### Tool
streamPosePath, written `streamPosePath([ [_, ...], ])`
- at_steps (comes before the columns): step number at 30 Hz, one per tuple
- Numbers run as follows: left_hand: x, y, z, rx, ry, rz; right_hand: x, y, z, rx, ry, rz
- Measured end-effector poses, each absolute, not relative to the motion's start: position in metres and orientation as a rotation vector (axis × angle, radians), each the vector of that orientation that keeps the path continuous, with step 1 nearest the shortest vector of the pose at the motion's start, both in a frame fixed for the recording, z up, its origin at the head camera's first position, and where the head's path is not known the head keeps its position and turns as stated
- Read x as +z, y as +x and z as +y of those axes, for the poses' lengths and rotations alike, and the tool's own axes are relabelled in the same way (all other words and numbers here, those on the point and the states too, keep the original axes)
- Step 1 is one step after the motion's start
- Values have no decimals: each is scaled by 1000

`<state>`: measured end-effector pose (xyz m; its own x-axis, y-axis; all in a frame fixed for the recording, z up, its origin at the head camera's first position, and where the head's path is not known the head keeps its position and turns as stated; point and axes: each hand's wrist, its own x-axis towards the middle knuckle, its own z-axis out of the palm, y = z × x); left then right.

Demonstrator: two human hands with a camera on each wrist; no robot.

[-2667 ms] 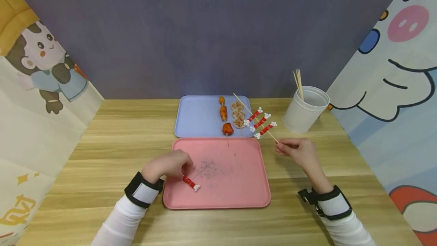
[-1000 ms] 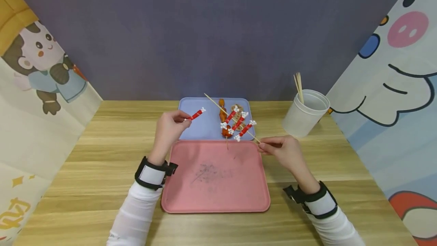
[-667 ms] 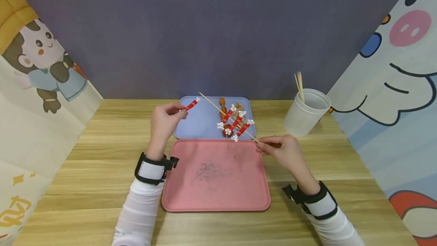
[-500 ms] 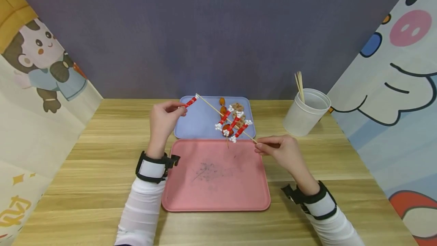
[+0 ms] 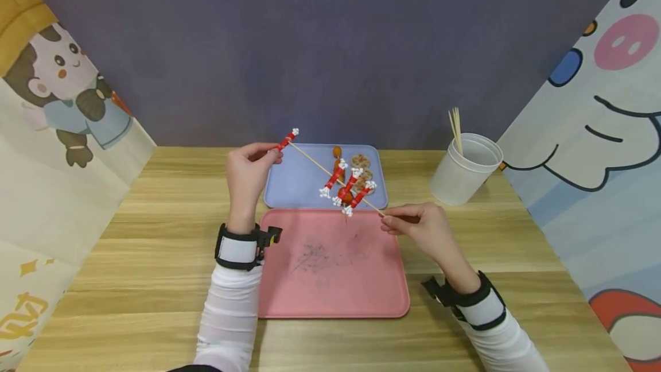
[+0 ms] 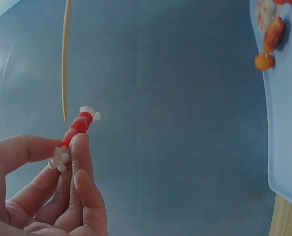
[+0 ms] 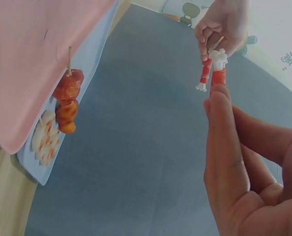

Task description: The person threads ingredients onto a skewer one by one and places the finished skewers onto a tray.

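Note:
My left hand (image 5: pixel 249 174) pinches a red stick-shaped piece with white knobbed ends (image 5: pixel 287 140) between thumb and fingertips, above the blue tray. A thin bamboo skewer (image 5: pixel 310 158) slants up leftward from my right hand (image 5: pixel 424 227), whose thumb and fingers pinch its lower end. Three like red pieces (image 5: pixel 333 179) are threaded crosswise along it. The skewer's pointed tip overlaps the loose piece in the head view; in the left wrist view, the skewer tip (image 6: pixel 64 115) shows just beside that red piece (image 6: pixel 78 127). The right wrist view hides most of the skewer behind my fingers.
Behind the pink tray (image 5: pixel 330 297) lies the blue tray (image 5: pixel 283 185), bearing a skewer of orange-brown pieces (image 5: pixel 337 152) and a row of pale round slices (image 5: pixel 360 161). A white bucket (image 5: pixel 458 179) with several bamboo sticks (image 5: pixel 455 125) stands at right, near the grey back wall.
My left hand has picked the red piece up off the pink tray and raised it over the blue one. The loaded skewer has moved left, its tip coming up to that piece.

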<state>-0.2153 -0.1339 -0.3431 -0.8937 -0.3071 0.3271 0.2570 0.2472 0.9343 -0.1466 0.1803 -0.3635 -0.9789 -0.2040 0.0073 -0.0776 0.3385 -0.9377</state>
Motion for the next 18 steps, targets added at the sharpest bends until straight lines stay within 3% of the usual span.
streamPosePath([
  [18, -343, -212, -133, -1656, 50, -2083, -368, -145, 179, -1724, -282, 2476],
])
